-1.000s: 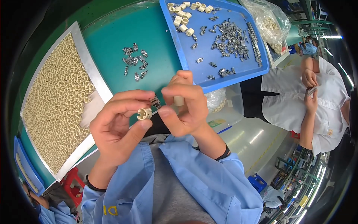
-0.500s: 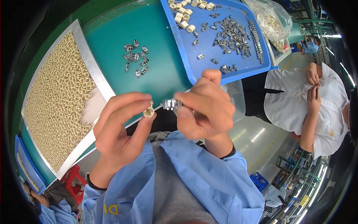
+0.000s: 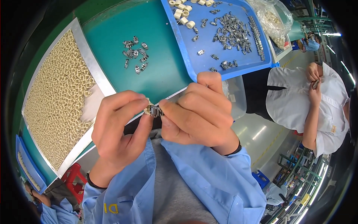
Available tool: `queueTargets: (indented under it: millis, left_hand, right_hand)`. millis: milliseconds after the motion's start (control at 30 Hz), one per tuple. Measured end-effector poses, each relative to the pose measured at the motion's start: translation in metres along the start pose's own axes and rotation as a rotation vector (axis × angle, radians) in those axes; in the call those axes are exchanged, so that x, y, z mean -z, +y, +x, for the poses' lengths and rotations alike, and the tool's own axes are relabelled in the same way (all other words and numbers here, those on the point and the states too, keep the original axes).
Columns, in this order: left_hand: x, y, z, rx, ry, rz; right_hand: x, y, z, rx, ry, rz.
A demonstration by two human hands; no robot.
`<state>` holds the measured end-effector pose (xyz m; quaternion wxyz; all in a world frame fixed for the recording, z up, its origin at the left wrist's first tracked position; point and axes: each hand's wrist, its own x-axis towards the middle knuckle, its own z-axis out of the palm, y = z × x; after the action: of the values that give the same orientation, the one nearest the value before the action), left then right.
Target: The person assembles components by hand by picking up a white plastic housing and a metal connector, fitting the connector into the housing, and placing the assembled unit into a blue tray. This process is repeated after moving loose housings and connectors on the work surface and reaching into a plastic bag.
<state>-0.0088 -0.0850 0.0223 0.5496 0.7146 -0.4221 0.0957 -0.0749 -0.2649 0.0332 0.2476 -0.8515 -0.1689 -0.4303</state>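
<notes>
Left hand: ours [image 3: 117,128], thumb and fingertips pinched on the beige part [image 3: 147,105], in front of the chest.
Right hand: ours [image 3: 197,117], thumb and forefinger clamped on the metal part [image 3: 156,111], the other fingers curled in.
Beige and metal parts: half a second ago we had a clear gap between them; now they meet end to side between our fingertips. Whether one sits inside the other, we cannot tell, as the fingers hide it.
What that means: by our judgement, the work has gone from lining up to contact, so both grips now matter together.
Green table: a loose cluster [image 3: 135,54] of metal pieces lies on the green table [image 3: 160,71], beyond our hands.
Blue tray: beige tubes [image 3: 182,15] and a metal heap [image 3: 233,33] lie in the blue tray [image 3: 178,41], with a metal row [image 3: 255,37] along its right side.
Framed tray: beige pieces [image 3: 56,97] crowd the framed tray [image 3: 85,46] on our left.
Co-worker: hands [image 3: 314,76] together around a small piece, at right.
</notes>
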Motion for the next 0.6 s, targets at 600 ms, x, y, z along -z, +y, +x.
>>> queueTargets:
  millis: [600]
  left_hand:
    - [-0.008,-0.009,-0.005,0.02,-0.025,0.048]
  right_hand:
    - [0.017,0.004,-0.004,-0.229,-0.287,0.189]
